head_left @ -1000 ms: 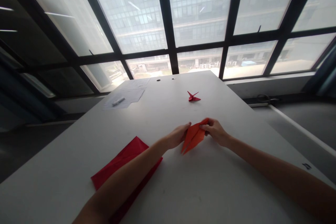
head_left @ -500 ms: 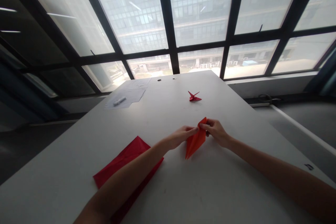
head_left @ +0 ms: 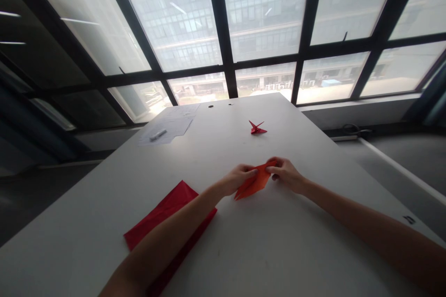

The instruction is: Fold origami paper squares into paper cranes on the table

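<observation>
A folded orange sheet of paper is held just over the white table, its pointed lower end aimed down and left. My left hand pinches its left edge, thumb on top. At the upper right corner, my right hand grips the paper between thumb and fingers. Parts of the fingers behind the sheet are hidden. Beyond the hands sits a small red folded paper crane. Red sheets of paper lie under my left forearm, which covers part of them.
White printed papers lie at the far left of the table with a whitish marker-like object on them. A small dark mark or piece is near the right edge. Large windows rise behind the table.
The orange paper has turned from nearly upright to a flatter slant, its lower tip swinging left and up. Both hands still hold it. The crane and red sheets stay put.
</observation>
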A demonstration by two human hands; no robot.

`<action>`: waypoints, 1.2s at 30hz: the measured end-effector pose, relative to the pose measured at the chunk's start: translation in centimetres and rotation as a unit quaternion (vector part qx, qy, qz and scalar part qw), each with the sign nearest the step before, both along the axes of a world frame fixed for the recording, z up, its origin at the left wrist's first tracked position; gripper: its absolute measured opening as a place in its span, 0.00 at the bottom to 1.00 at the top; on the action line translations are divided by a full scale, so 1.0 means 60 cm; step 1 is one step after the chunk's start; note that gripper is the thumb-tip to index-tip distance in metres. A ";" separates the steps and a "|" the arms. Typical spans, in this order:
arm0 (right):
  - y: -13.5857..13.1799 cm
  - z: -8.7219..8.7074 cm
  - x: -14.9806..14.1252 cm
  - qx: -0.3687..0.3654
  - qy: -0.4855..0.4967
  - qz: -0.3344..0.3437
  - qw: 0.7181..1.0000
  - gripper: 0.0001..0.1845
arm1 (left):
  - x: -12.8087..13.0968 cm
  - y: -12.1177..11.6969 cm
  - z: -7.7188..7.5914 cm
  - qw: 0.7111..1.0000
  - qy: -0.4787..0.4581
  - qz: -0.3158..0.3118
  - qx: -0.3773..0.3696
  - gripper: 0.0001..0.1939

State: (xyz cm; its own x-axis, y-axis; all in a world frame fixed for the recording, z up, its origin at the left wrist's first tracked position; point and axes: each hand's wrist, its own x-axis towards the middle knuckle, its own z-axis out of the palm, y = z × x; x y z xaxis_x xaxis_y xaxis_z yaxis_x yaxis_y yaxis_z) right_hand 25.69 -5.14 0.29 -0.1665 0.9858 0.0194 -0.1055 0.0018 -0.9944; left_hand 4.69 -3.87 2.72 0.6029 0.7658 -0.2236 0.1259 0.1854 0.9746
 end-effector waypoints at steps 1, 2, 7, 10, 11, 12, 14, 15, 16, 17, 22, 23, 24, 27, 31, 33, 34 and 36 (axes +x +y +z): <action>0.001 0.002 0.002 0.008 -0.024 -0.001 1.000 0.11 | -0.001 0.002 -0.002 0.999 0.022 0.005 0.023 0.26; 0.001 0.003 0.003 0.021 -0.050 -0.002 0.999 0.10 | -0.001 0.004 -0.004 0.998 0.045 0.007 0.050 0.26; 0.006 0.002 0.005 0.085 -0.117 -0.002 0.990 0.09 | 0.000 0.011 -0.012 0.975 0.120 -0.011 0.185 0.21; 0.010 -0.009 0.004 0.101 -0.131 -0.001 0.986 0.08 | 0.001 0.014 -0.015 0.955 0.141 -0.015 0.260 0.16; 0.011 -0.013 0.003 0.112 -0.142 -0.003 0.984 0.08 | 0.001 0.013 -0.016 0.945 0.155 -0.005 0.289 0.15; 0.011 -0.016 0.003 0.125 -0.156 -0.006 0.980 0.07 | 0.001 0.012 -0.017 0.929 0.176 0.014 0.325 0.15; 0.011 -0.021 0.002 0.158 -0.197 -0.017 0.967 0.06 | 0.002 0.006 -0.018 0.878 0.228 0.067 0.415 0.17; 0.010 -0.023 0.002 0.174 -0.225 -0.025 0.958 0.06 | 0.003 0.002 -0.019 0.846 0.253 0.090 0.460 0.18; 0.008 -0.024 0.002 0.188 -0.260 -0.036 0.946 0.06 | 0.005 -0.003 -0.019 0.819 0.273 0.101 0.495 0.20; 0.007 -0.024 0.003 0.203 -0.300 -0.049 0.931 0.06 | 0.006 -0.007 -0.020 0.798 0.291 0.099 0.518 0.20; 0.010 -0.028 0.012 0.256 -0.436 -0.079 0.859 0.05 | 0.011 -0.013 -0.032 0.780 0.342 0.062 0.521 0.15; 0.013 -0.029 0.014 0.260 -0.440 -0.076 0.856 0.05 | 0.011 -0.010 -0.035 0.785 0.342 0.065 0.513 0.14; 0.015 -0.031 0.015 0.263 -0.440 -0.071 0.856 0.05 | 0.011 -0.006 -0.037 0.790 0.338 0.068 0.507 0.14; 0.020 -0.033 0.018 0.275 -0.441 -0.069 0.851 0.07 | 0.009 0.006 -0.043 0.803 0.323 0.076 0.495 0.15; 0.021 -0.032 0.018 0.295 -0.463 -0.055 0.834 0.08 | 0.008 0.014 -0.048 0.805 0.321 0.084 0.492 0.13; 0.019 -0.028 0.018 0.315 -0.478 -0.034 0.819 0.09 | 0.008 0.013 -0.048 0.799 0.325 0.080 0.499 0.13; 0.018 -0.025 0.018 0.327 -0.488 -0.023 0.809 0.09 | 0.007 0.012 -0.047 0.793 0.329 0.075 0.507 0.13; 0.016 -0.017 0.021 0.353 -0.514 0.000 0.782 0.11 | 0.005 0.009 -0.042 0.773 0.343 0.058 0.531 0.13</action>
State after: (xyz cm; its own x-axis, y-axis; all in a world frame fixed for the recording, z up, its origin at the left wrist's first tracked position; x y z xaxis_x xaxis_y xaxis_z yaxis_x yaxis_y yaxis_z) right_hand 26.94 -4.21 -0.76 -0.4514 0.7901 0.4146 0.7496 0.5879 -0.3042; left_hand 4.98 -3.31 0.22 0.5347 0.7772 0.3319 0.7229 -0.6240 0.2968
